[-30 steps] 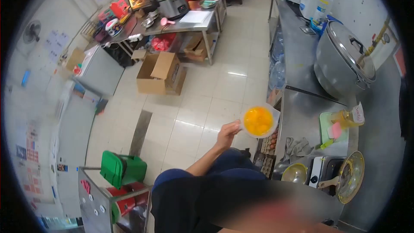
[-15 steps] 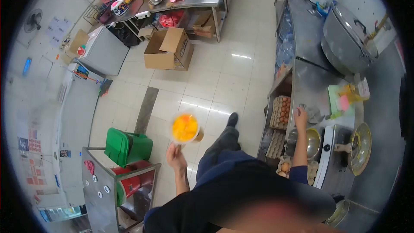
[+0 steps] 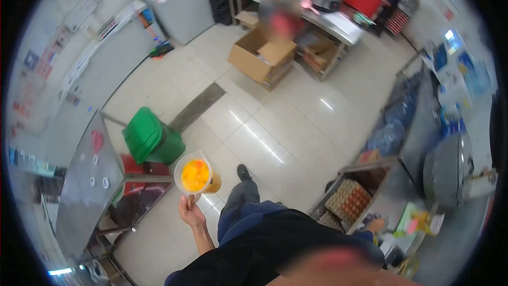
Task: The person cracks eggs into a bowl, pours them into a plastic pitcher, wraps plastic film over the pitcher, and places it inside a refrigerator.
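My left hand (image 3: pixel 191 213) grips the handle of a clear plastic jug (image 3: pixel 196 173) with bright yellow-orange egg yolks in it. The jug is held upright over the floor, beside the green bin. Toward the lower right, my right hand (image 3: pixel 374 225) is small and partly blurred, over the steel counter near a greyish cloth; its fingers cannot be made out. Beyond that hand lies a green board (image 3: pixel 405 219) with a pink item and a bottle of yellow liquid (image 3: pixel 422 221) on it.
A green bin (image 3: pixel 153 136) stands by a steel table (image 3: pixel 87 185) on the left. An open cardboard box (image 3: pixel 262 58) sits on the floor ahead. Egg trays (image 3: pixel 347 199) are on a shelf under the right counter, with a large pot (image 3: pixel 450 169) above. Someone in dark clothes (image 3: pixel 389 5) is far back.
The view has turned left. My left hand has carried the jug from the right counter's side toward the bin. My right hand, out of sight at first, now rests over the counter.
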Available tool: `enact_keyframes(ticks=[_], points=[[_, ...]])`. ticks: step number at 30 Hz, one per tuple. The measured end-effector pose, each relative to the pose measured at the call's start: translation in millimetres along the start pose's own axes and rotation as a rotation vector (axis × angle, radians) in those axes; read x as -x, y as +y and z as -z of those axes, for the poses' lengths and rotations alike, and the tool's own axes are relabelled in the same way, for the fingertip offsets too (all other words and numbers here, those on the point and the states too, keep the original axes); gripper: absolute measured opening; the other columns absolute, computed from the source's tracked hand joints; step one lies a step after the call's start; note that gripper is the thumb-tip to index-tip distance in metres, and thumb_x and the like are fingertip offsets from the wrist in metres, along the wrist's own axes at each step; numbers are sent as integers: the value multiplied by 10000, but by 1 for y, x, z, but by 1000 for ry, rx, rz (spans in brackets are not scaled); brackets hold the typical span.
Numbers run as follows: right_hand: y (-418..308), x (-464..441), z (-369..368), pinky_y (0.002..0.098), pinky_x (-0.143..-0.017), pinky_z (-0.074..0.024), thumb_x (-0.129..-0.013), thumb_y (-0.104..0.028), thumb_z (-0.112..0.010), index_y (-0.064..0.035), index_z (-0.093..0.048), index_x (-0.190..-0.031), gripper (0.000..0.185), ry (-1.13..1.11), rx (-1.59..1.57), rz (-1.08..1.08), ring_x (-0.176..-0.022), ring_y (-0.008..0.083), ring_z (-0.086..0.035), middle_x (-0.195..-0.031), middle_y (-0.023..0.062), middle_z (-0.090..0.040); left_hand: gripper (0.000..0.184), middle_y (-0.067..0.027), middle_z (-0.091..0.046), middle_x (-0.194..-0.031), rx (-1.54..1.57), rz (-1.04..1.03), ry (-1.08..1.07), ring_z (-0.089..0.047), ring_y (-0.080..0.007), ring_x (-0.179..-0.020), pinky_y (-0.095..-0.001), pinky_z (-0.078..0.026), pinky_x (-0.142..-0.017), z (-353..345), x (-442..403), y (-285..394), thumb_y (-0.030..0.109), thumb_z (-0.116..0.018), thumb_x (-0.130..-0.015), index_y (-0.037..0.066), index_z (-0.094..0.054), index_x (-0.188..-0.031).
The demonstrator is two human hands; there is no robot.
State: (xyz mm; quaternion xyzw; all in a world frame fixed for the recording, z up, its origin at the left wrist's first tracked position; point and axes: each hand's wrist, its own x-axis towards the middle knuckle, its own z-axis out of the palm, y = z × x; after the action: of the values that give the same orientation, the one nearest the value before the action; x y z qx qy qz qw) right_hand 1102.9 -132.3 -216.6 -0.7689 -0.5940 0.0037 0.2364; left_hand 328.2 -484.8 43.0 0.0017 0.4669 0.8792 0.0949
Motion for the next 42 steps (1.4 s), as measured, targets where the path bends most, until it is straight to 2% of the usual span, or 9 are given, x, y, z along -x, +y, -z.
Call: enact_keyframes(ticks=[6,13,18,26,30,31,32,36,42], points=[[-240,4,-29,422,-736,-526,-873,-189,-604,-12,-650,-1082,277,-21,903,-91,-869,315,-664,-962,172,-683,270,19,-387,-706,-11,-107,246,-388,-97,-702,-270,-344,-735,-29,-116,19,178,-510,-968,77,-473,-720],[-562,36,-67,496,-766,-574,-891,-180,-607,-77,-532,-1283,412,-1026,-620,-122,-1124,391,-578,-1258,156,-568,249,26,-334,-702,71,-143,39,-339,-86,-683,-257,-315,-696,-36,-287,21,174,-499,-963,78,-453,-738],[-694,-19,-217,546,-881,-539,-923,-191,-569,-65,-569,-1257,357,-1376,54,-495,-1197,339,-554,-1379,122,-523,230,22,-362,-712,60,-173,48,-343,-88,-687,-260,-313,-688,-37,-417,13,171,-489,-962,52,-492,-765],[-1042,-57,-558,424,-861,-531,-950,-198,-529,-19,-562,-1268,366,-1303,772,424,-1133,272,-617,-1250,151,-624,199,-10,-467,-758,123,-276,344,-431,-113,-737,-287,-377,-770,-63,-614,20,162,-493,-956,12,-556,-840],[-1331,44,-687,477,-965,-446,-999,-369,-418,-23,-609,-1234,460,-1076,195,1007,-1151,377,-584,-1226,230,-614,185,-25,-471,-761,215,-365,365,-431,-124,-736,-308,-386,-794,-69,-716,34,138,-503,-953,-11,-569,-868],[-1390,97,-728,410,-649,-532,-911,-184,-536,-29,-653,-1061,245,-850,-195,1149,-747,268,-662,-942,163,-680,185,-24,-458,-753,186,-384,522,-404,-121,-716,-311,-387,-814,-81,-739,43,128,-509,-950,-30,-580,-884],[-1467,136,-763,465,-872,-503,-936,-257,-487,-35,-638,-1158,348,-891,-150,1445,-987,366,-646,-1101,217,-660,185,-24,-458,-753,190,-403,560,-404,-121,-716,-311,-387,-814,-79,-764,49,128,-509,-950,-30,-580,-884],[-1740,311,-598,317,-444,-481,-883,-144,-497,-112,-605,-1191,327,-1605,-501,1215,-640,161,-609,-865,81,-662,180,-23,-470,-764,158,-458,626,-425,-125,-735,-301,-353,-762,-48,-856,64,123,-526,-936,-38,-584,-881],[-1820,381,-657,372,-659,-537,-841,-115,-571,-111,-651,-1148,317,-1602,-248,836,-845,211,-662,-947,101,-702,218,4,-441,-688,43,-419,675,-421,-125,-691,-281,-346,-722,-2,-1019,115,163,-528,-929,23,-544,-763]])
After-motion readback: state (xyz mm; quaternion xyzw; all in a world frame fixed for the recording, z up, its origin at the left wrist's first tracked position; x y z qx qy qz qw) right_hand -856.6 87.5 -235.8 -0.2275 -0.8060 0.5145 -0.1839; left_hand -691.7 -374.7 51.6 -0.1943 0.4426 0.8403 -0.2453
